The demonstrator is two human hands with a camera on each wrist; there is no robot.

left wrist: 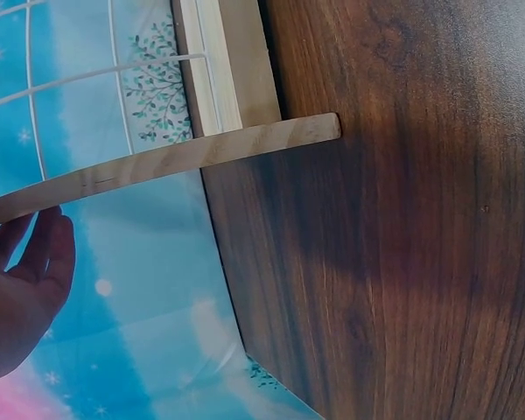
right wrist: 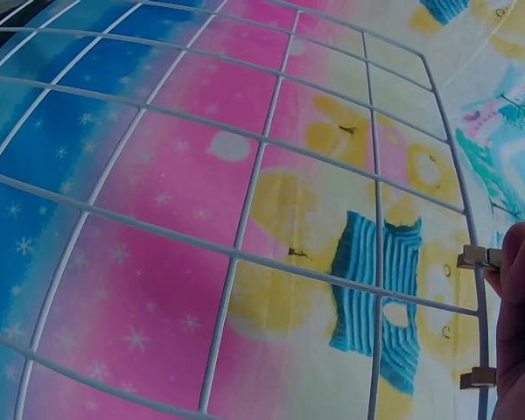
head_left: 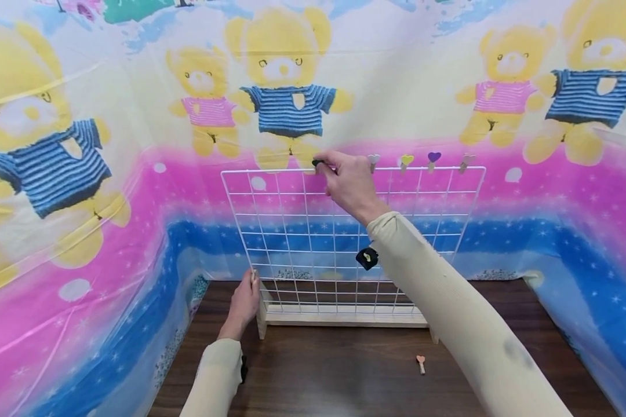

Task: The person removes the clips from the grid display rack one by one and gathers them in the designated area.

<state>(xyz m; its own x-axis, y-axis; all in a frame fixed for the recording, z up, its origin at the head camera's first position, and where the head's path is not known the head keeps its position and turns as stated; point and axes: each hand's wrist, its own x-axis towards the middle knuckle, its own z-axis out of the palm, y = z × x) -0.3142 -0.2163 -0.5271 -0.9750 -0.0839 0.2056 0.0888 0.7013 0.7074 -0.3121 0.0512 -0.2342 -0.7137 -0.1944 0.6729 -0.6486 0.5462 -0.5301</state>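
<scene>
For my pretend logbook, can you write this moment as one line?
right hand: pinching dark clip at top grid wire | left hand: gripping wooden upright | orange heart clip: on table

Small draped booth-like corner, this one; home or studio, impossible to call! Printed cloth climbs behind white wire grid, swings round to left and right of it, walling space on three sides. Big yellow teddy bears in striped shirts above grid, snowflake-dotted pink and blue bands behind it: nursery-style print, creases showing! Below grid, dark wood-grain bench, cloth along its edges.
</scene>
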